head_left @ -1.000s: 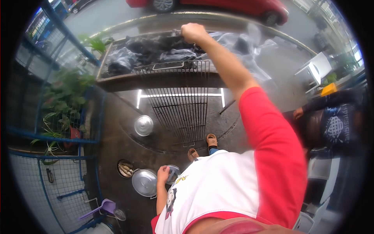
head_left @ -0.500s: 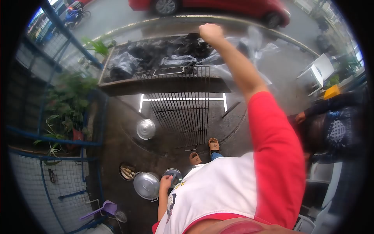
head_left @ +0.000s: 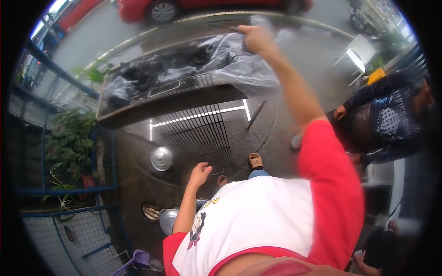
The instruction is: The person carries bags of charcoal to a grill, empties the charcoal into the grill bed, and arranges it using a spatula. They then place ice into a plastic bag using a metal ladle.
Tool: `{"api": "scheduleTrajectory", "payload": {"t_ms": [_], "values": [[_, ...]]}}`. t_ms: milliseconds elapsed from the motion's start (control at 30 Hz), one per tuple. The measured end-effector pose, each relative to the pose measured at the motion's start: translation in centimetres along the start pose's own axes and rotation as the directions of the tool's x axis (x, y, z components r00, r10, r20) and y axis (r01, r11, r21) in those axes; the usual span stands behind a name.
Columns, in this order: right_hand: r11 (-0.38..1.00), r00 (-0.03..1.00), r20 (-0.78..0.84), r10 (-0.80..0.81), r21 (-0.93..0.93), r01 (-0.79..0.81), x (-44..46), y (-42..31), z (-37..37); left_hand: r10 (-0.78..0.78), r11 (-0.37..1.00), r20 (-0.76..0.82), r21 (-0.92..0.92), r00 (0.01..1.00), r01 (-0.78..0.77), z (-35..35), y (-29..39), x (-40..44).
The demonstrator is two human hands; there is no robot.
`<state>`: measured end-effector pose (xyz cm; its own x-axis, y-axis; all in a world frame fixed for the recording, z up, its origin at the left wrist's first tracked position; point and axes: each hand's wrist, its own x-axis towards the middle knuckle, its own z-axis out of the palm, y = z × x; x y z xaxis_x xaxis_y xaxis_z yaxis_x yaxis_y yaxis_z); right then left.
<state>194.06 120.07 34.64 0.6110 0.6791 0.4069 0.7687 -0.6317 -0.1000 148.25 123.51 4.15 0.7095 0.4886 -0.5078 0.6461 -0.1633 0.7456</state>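
My right hand (head_left: 258,39) is closed above the far right side of a long grill trough (head_left: 170,102). A short dark end sticks out past its fingers, too small to name. Clear plastic sheeting (head_left: 244,69) lies below that hand, across the trough's right part and over its front edge. Black charcoal (head_left: 161,64) fills much of the rest. A metal grill grate (head_left: 195,131) leans against the trough's front, its lower end on the ground. My left hand (head_left: 200,175) hangs near that lower end, apart from it, fingers loosely bent with nothing visible in them.
A round metal lid (head_left: 161,158) lies left of the grate. Beside my left arm are a pan of fish (head_left: 150,211) and a metal pot (head_left: 168,221). At right stand a person (head_left: 386,110) and a white chair (head_left: 359,53). A red car (head_left: 202,4) is on the road beyond.
My left hand has come up from beside the pots toward the grate's lower end. My right hand stays raised over the trough, shifted slightly right. The plastic beneath it now lies lower.
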Motion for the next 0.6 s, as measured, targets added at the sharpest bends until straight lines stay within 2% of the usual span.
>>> {"api": "scheduleTrajectory", "payload": {"t_ms": [67,100,167,200,233,300,333,367,400,433,467,533,567,600], "values": [[0.999,0.999,-0.029,-0.026,-0.027,0.025,0.5,4.2,0.8,0.033,0.998,0.088,-0.063,0.996,-0.028,1.0,3.2,1.9],[1.000,0.998,-0.049,0.026,-0.005,-0.026,0.3,6.9,0.7,0.063,0.994,0.127,-0.092,0.990,-0.051,2.0,6.4,2.9],[0.997,0.995,-0.065,0.070,0.024,-0.069,-0.1,12.4,1.7,0.100,0.961,0.115,-0.269,0.988,-0.065,4.2,14.0,5.1],[0.997,0.999,-0.032,0.019,-0.075,-0.021,-0.5,15.5,3.3,0.130,0.915,0.112,-0.397,0.985,-0.076,5.1,17.4,6.8],[0.984,0.999,0.005,-0.032,-0.173,0.033,-0.6,17.8,4.1,0.157,0.875,0.034,-0.469,0.987,-0.123,6.0,20.7,8.3],[0.987,0.999,0.017,-0.047,-0.152,0.049,-3.0,20.1,2.7,0.130,0.777,-0.139,-0.601,0.982,-0.188,6.9,28.0,10.9],[0.989,0.998,0.034,-0.051,-0.136,0.055,-4.7,20.5,1.6,0.056,0.765,-0.212,-0.619,0.976,-0.178,7.3,30.2,13.6],[0.989,0.997,0.039,-0.065,-0.131,0.069,-6.0,20.8,0.0,-0.034,0.673,-0.284,-0.715,0.958,-0.188,7.5,33.6,14.7],[0.994,0.996,0.092,-0.013,-0.109,0.023,-7.1,20.9,-2.2,-0.043,0.706,-0.375,-0.667,0.926,-0.237,7.7,34.5,18.1],[0.996,0.988,0.148,0.036,-0.091,-0.023,-7.9,21.3,-4.1,-0.133,0.701,-0.431,-0.677,0.892,-0.223,7.7,37.6,18.2],[0.996,0.988,0.153,0.023,-0.084,-0.010,-8.5,21.7,-5.2,-0.144,0.699,-0.439,-0.680,0.887,-0.223,7.9,38.5,20.0],[1.000,0.989,0.147,0.021,0.016,-0.024,-9.0,23.1,-6.6,-0.071,0.582,-0.261,-0.795,0.963,-0.173,8.1,39.7,22.9],[1.000,0.989,0.150,0.010,0.021,-0.013,-8.8,24.4,-5.8,-0.079,0.578,-0.269,-0.797,0.960,-0.175,8.5,40.8,23.8],[0.992,0.995,0.096,0.011,0.123,-0.022,-8.8,26.1,-4.1,-0.073,0.570,-0.330,-0.788,0.941,-0.232,8.4,43.1,23.2]]}}
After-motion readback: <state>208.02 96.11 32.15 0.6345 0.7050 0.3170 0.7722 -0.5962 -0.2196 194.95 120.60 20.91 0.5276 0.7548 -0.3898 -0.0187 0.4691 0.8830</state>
